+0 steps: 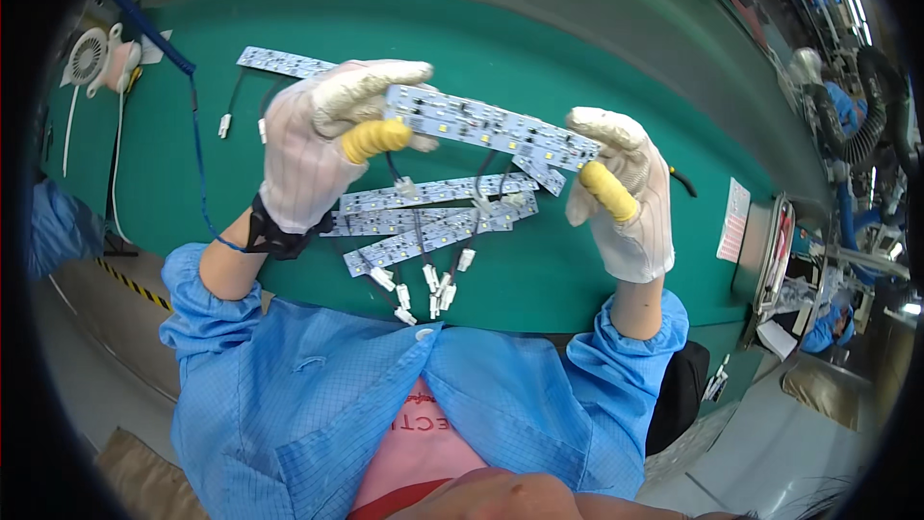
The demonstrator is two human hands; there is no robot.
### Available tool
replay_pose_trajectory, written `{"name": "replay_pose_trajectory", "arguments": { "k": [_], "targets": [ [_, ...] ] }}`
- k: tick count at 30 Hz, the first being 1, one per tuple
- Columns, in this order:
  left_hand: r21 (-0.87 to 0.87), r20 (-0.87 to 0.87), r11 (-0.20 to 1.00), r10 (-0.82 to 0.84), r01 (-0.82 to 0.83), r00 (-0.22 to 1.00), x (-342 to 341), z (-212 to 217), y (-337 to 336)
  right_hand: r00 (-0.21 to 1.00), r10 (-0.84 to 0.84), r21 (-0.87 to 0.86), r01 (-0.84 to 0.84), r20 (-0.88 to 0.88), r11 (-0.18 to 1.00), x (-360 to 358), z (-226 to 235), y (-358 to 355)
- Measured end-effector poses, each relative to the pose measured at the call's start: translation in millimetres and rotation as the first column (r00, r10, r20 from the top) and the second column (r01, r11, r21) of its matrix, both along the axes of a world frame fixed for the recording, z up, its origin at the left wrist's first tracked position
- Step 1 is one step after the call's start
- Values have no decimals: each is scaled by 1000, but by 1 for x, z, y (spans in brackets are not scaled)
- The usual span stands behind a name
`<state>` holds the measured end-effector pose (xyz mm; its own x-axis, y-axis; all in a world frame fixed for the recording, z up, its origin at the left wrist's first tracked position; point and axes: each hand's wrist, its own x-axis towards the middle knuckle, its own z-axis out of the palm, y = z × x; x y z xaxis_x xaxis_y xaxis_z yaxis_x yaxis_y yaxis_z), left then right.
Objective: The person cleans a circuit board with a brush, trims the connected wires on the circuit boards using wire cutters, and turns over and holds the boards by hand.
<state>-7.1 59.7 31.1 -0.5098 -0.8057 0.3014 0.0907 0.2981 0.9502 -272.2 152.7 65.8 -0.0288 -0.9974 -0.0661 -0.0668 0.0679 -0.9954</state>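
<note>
Between my two gloved hands I hold an LED circuit board strip (491,128) raised above the bench, its face with small components and yellowish LEDs turned up. My left hand (342,120) grips its left end between fingers and a thumb in a yellow finger cot. At the right end, my right hand (616,178) pinches the board the same way. Under it lie several more LED strips (433,195), overlapping, with dark wires ending in white connectors (443,291) toward my body. Another LED strip (279,62) lies farther left, partly behind my left hand.
Green mat (597,48) covers the bench. A small fan (89,56) stands at the far left, near a blue coiled cord (197,149) running to my left wrist strap. A dark-handled tool (683,181) and a printed sheet (733,219) lie at right. People in blue work beyond.
</note>
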Motion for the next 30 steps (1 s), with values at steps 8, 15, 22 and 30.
{"name": "replay_pose_trajectory", "arguments": {
  "k": [8, 15, 22, 30],
  "targets": [
    [-7, 76, 972, -234, 235, 969, 3, 8, -2, 998, -23, 45, 20, 60, 999, 4, -19, -12],
    [74, 100, 995, -80, 73, 992, -4, -6, -5, 982, -34, 96, 17, 184, 995, -2, -21, -9],
    [-386, 457, 921, 243, -56, 856, 1, -21, -13, 972, 94, 38, -104, 215, 994, 1, -13, 0],
    [-507, 524, 862, 294, 15, 799, 7, -31, -14, 898, 8, 164, -89, 440, 982, 2, -15, -6]
  ]
}}
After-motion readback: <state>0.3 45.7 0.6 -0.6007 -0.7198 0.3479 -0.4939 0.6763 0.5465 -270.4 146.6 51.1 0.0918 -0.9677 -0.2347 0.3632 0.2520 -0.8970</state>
